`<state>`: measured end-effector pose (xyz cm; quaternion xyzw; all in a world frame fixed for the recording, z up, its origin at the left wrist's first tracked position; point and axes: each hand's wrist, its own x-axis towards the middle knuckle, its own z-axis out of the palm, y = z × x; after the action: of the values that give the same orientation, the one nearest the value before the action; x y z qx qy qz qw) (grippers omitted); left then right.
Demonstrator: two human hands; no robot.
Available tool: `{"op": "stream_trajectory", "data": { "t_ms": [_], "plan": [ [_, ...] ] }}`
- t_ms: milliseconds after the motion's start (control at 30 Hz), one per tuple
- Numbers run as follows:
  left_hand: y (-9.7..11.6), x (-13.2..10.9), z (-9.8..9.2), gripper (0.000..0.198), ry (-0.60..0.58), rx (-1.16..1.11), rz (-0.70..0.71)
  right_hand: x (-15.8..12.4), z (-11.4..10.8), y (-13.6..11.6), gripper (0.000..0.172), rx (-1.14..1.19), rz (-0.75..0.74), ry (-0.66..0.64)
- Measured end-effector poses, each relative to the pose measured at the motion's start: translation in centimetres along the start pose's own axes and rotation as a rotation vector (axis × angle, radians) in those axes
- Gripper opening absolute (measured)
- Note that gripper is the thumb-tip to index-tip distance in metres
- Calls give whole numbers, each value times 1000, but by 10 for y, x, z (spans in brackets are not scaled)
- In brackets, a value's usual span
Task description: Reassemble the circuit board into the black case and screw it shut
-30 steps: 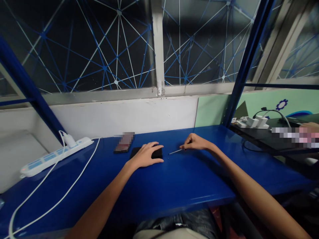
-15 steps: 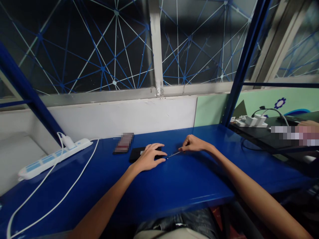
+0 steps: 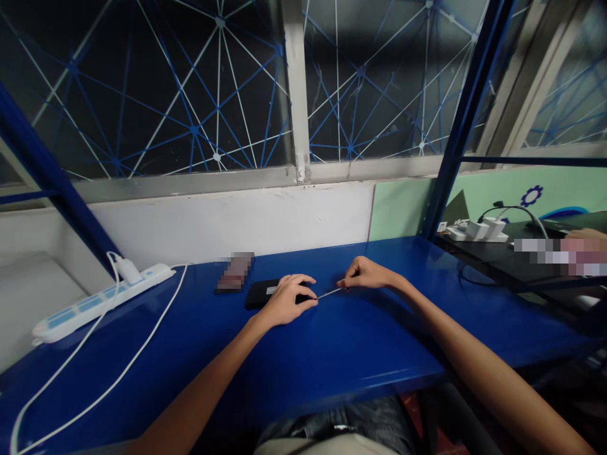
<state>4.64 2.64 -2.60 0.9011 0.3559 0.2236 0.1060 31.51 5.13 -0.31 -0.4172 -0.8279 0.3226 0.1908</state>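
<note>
A thin silvery rod spans the gap between my two hands, just above the blue tabletop; its exact kind is too small to make out. My left hand pinches its left end between thumb and index finger, the other fingers reaching forward. At the right end my right hand grips it with curled fingers. Partly under and behind my left hand lies a flat black case with a small pale label. A phone, blurred over, rests farther back to the left.
A white power strip with a plugged-in charger lies on the blue table at left, its white cable looping forward. Blue metal posts flank the table. At right, a person's hand is over a dark neighbouring desk with another power strip.
My left thumb and index finger have closed on the rod's left end; before, they were apart beside it. My right hand has shifted very slightly left with the rod.
</note>
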Motion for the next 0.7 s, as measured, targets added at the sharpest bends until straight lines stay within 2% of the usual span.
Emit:
{"op": "stream_trajectory", "data": {
  "t_ms": [400,700],
  "plan": [
    [2,1,-1,4,12,-1,-13,1,0,2,42,-8,-21,9],
    [0,2,2,10,52,-10,18,0,1,0,44,-13,-19,14]
  ]
}}
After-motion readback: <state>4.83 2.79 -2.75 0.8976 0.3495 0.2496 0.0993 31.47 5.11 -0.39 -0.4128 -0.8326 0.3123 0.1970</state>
